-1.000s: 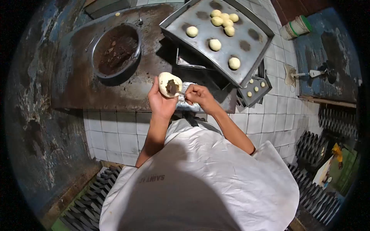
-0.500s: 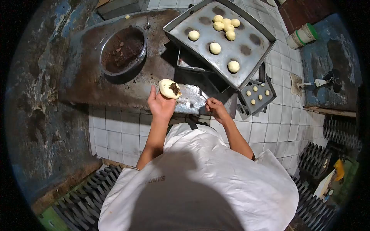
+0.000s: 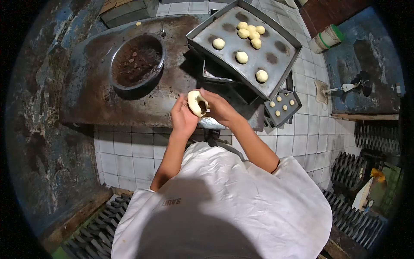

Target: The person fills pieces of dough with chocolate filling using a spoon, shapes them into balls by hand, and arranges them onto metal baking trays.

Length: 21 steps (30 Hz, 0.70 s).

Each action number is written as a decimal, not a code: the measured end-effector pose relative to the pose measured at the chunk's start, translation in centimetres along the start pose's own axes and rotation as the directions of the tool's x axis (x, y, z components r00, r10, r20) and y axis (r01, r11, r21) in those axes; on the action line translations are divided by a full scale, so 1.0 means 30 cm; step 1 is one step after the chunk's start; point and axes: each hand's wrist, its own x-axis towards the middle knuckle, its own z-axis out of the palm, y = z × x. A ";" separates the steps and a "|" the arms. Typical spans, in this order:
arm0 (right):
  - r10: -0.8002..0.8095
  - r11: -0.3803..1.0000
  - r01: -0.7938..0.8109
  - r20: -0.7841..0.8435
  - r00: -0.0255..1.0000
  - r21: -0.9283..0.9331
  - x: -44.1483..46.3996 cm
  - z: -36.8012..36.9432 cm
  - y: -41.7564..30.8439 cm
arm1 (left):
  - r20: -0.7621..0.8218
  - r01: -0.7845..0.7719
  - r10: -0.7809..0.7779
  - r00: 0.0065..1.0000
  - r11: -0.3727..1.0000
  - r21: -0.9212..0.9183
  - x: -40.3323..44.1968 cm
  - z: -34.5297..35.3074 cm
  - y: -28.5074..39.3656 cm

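A round of pale dough (image 3: 195,102) rests on my left hand (image 3: 183,117), its edges curled up around a dark crumbly filling. The fingers of my left hand cup it from below and from the left. My right hand (image 3: 219,108) presses the dough's right side, fingers at its upper edge, partly covering it. To the upper left, a metal bowl (image 3: 113,77) holds dark brown filling (image 3: 134,60). At the upper right, a large metal tray (image 3: 207,33) carries several dough balls, some clustered and some apart, including one dough ball (image 3: 261,76) near its front corner.
The worn dark table (image 3: 90,97) runs under the bowl. Below the large tray are other metal trays, and a smaller tray (image 3: 290,113) with dough balls sits lower right. A green-lidded bucket (image 3: 327,38) and a fan (image 3: 355,86) are farther right.
My right hand has moved left onto the dough; the thin tool it held no longer shows. The flat dough has been folded up around its filling, and my left fingers have curled around it.
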 end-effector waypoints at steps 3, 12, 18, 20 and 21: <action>-0.044 0.948 0.044 0.008 0.999 -0.316 0.009 0.040 -0.001 | -0.047 0.023 -0.004 0.999 0.910 0.414 -0.026 -0.048 0.101; -0.389 0.312 0.325 0.192 0.901 -0.893 0.031 0.222 -0.002 | 0.009 0.011 -0.024 1.000 0.713 0.701 -0.105 -0.087 0.333; -0.534 0.676 0.308 -0.156 0.831 -0.669 0.080 0.358 0.104 | -0.006 -0.131 0.169 0.986 0.788 0.601 -0.118 -0.104 0.406; -0.542 0.725 0.363 -0.160 0.825 -0.585 0.093 0.399 0.137 | -0.018 -0.179 0.231 0.973 0.798 0.575 -0.116 -0.117 0.404; -0.600 0.651 0.452 -0.049 0.799 -0.611 0.095 0.431 0.144 | -0.071 -0.214 0.285 0.956 0.842 0.495 -0.114 -0.123 0.404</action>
